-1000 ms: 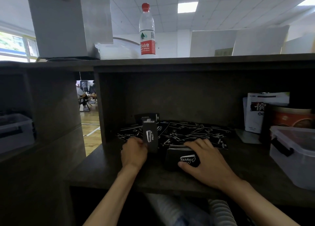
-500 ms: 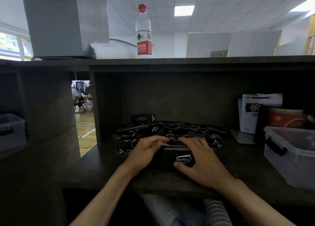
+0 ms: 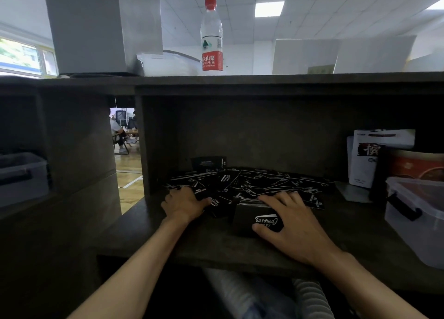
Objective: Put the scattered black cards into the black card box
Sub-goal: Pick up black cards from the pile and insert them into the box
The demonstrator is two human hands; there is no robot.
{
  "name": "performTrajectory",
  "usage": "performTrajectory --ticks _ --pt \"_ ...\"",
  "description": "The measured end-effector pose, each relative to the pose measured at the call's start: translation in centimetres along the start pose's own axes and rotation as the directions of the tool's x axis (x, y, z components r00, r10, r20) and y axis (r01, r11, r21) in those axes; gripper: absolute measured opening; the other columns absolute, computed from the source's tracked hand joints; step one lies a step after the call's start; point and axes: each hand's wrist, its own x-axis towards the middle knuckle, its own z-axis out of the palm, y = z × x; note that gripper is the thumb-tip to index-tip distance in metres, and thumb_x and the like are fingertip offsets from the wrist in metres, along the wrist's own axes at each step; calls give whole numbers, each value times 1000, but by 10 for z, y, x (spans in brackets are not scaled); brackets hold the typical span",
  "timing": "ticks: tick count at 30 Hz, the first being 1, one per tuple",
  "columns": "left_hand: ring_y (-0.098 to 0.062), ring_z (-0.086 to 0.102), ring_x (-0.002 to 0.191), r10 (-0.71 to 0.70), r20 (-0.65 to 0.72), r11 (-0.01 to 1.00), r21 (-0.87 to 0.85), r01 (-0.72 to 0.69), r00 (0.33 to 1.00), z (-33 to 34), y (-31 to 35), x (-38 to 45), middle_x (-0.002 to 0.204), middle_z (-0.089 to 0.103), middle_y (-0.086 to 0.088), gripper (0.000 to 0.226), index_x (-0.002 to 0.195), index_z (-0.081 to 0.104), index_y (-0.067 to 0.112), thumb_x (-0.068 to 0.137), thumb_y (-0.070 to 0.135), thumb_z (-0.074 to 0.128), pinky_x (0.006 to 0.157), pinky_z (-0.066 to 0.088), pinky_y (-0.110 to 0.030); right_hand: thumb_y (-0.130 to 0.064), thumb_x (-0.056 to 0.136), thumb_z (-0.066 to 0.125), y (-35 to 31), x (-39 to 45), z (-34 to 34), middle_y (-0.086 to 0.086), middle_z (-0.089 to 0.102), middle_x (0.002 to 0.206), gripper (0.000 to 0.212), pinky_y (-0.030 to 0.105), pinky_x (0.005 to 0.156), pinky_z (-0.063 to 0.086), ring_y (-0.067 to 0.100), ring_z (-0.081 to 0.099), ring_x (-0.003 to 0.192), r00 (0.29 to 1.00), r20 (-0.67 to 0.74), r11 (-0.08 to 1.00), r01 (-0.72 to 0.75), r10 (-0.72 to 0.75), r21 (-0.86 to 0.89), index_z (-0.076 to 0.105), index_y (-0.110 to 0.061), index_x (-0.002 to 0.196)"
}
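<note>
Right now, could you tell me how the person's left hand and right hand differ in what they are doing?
The left hand lies on the scattered black cards at the pile's left edge; the right hand holds the black card box, thumb on its printed front. The left hand is farther back on the shelf. Both are palm down.

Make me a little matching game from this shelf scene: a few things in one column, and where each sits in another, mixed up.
Things:
1. water bottle
2. black card box
3. clear plastic tub
4. scattered black cards

Places:
A. far right of the shelf
B. under the right hand
C. on top of the shelf unit
D. spread across the back of the shelf

Pairs: 1-C, 2-B, 3-A, 4-D
</note>
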Motion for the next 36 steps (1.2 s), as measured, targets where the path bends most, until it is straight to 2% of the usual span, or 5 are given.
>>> performTrajectory --ticks 7,15,20,26,36 --pt "-28 58 111 -1 -39 961 -278 -10 999 1 -8 1 105 69 -3 14 83 71 25 90 32 61 103 38 -43 -84 76 36 0 -1 -1 -24 41 122 78 38 102 41 2 31 118 1000 9 1000 -2 2 0 36 -44 143" --pt "-36 44 125 56 -95 991 126 -43 994 2 -8 -25 132 51 -15 85 118 62 17 68 85 51 103 33 -49 -84 75 36 -1 -1 -3 -23 41 122 79 37 102 40 1 30 117 1000 11 1000 0 0 11 37 -43 143" --pt "-32 50 121 93 -175 990 -91 -111 980 -4 -11 -28 124 57 -9 51 118 57 16 81 47 72 102 39 -47 -82 75 37 -2 -1 -4 -23 42 121 78 38 102 41 2 32 117 1000 12 1000 4 -4 16 39 -43 142" --pt "4 65 88 575 -145 652 -515 -557 806 -9 6 -43 87 72 15 16 91 73 27 89 13 68 80 47 -16 -82 74 41 0 0 -1 -23 36 135 77 41 105 40 2 30 126 1000 -11 999 18 -17 34 42 -43 140" --pt "-15 67 95 441 282 624 -779 -64 852 -6 39 -58 98 73 2 48 94 72 24 97 54 35 82 50 -29 -83 74 41 0 1 0 -27 39 120 74 37 98 40 0 31 117 999 0 999 33 -33 -8 37 -46 137"
